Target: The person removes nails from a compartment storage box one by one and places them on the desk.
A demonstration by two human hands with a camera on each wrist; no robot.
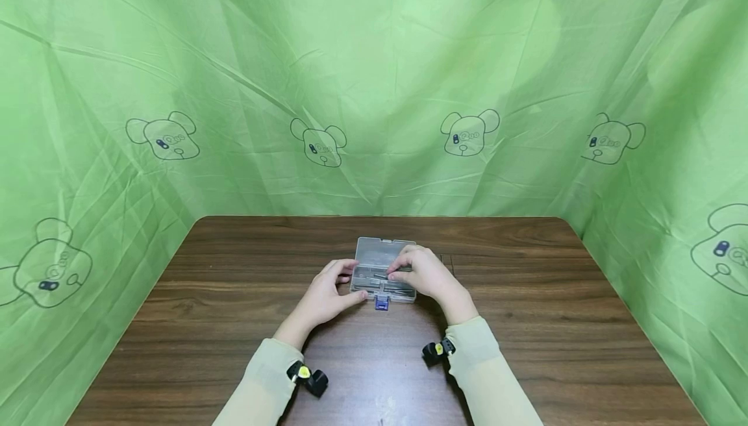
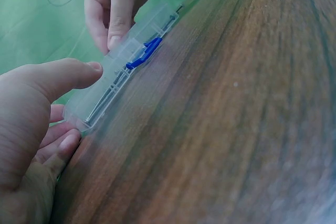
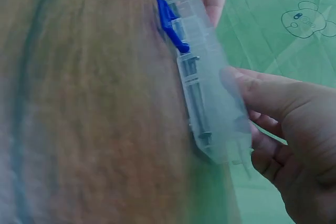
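Note:
A small clear plastic box (image 1: 374,258) with a blue latch (image 1: 382,302) on its near side lies flat at the middle of the dark wooden table (image 1: 526,322). Thin metal pieces show through the lid (image 2: 121,72). My left hand (image 1: 354,280) grips the box's left end, thumb (image 2: 79,72) on the lid by the front corner and fingers curled at the side. My right hand (image 1: 400,274) grips the right end, fingers over the lid and thumb (image 3: 247,85) pressed on the clear box (image 3: 205,93). The blue latch (image 3: 170,19) lies down against the front wall.
Green cloth printed with bear outlines (image 1: 318,143) hangs close behind the table and along both sides. Small black wrist cameras (image 1: 310,377) sit on my pale sleeves. The table's far edge (image 1: 380,218) meets the cloth.

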